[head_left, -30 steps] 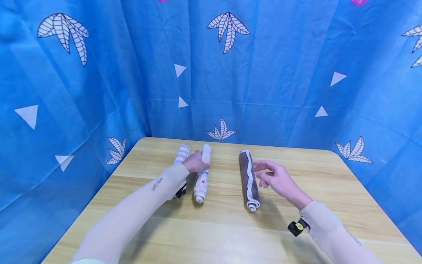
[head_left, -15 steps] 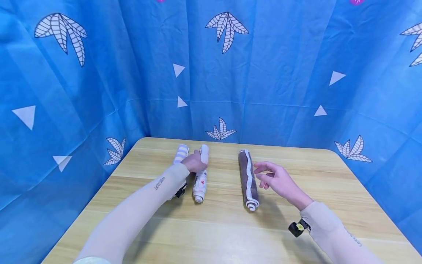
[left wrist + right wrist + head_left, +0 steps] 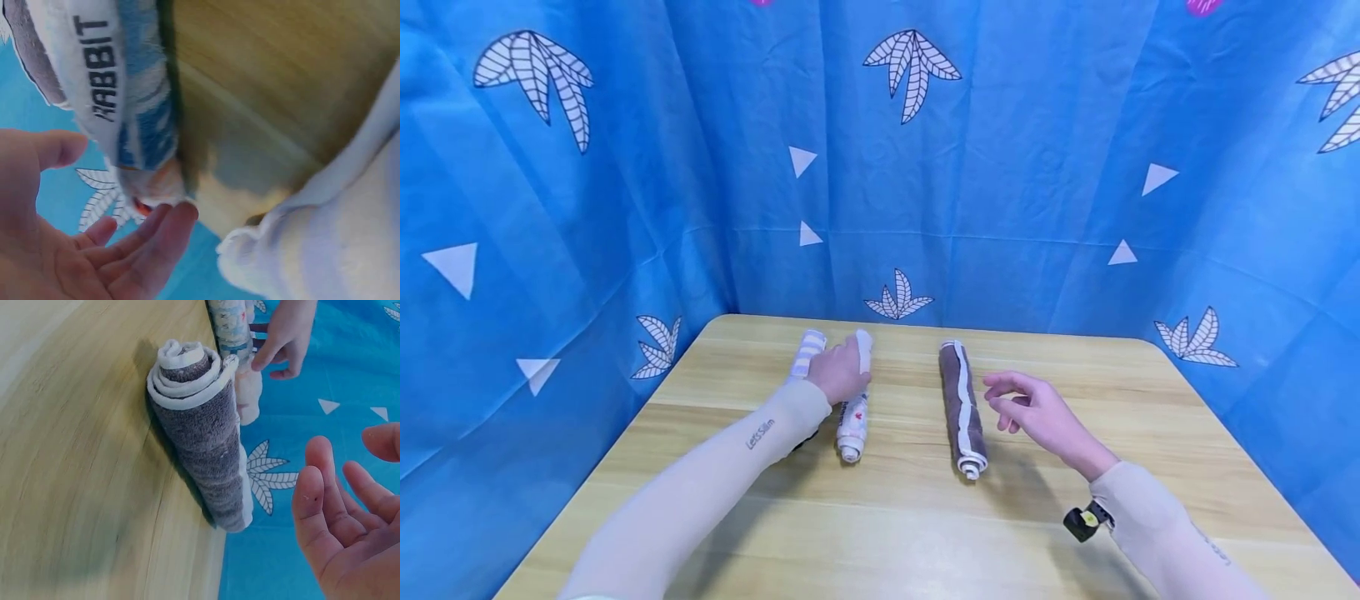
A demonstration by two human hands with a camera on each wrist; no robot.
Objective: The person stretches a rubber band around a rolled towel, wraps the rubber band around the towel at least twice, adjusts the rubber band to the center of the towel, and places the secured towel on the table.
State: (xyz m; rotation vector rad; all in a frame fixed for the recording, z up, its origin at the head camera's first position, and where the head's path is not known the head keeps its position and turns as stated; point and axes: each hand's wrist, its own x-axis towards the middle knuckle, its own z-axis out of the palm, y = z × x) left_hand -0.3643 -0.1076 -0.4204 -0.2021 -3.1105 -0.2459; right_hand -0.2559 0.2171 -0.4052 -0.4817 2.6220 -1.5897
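A white printed rolled towel (image 3: 852,432) lies lengthwise on the table, with my left hand (image 3: 841,369) over its far half. In the left wrist view the thumb stands apart from the roll lettered "RABBIT" (image 3: 137,94), and the loosely extended fingertips (image 3: 181,215) are right at its far end. Left of it lies a lilac-and-white striped rolled towel (image 3: 807,354), partly behind that hand. To the right is a brown rolled towel (image 3: 953,404) with white edging. My right hand (image 3: 1030,412) hovers beside it, fingers loosely bent, holding nothing.
The light wooden table (image 3: 895,533) has rounded far corners. A blue curtain (image 3: 1037,167) with leaf and triangle prints hangs behind it and on both sides. A small black camera (image 3: 1081,523) is strapped to the right wrist.
My left hand has turned and lifted slightly at the printed roll, hiding its wrist camera more. My right hand has drawn a little away from the brown roll. The rolls stay in place.
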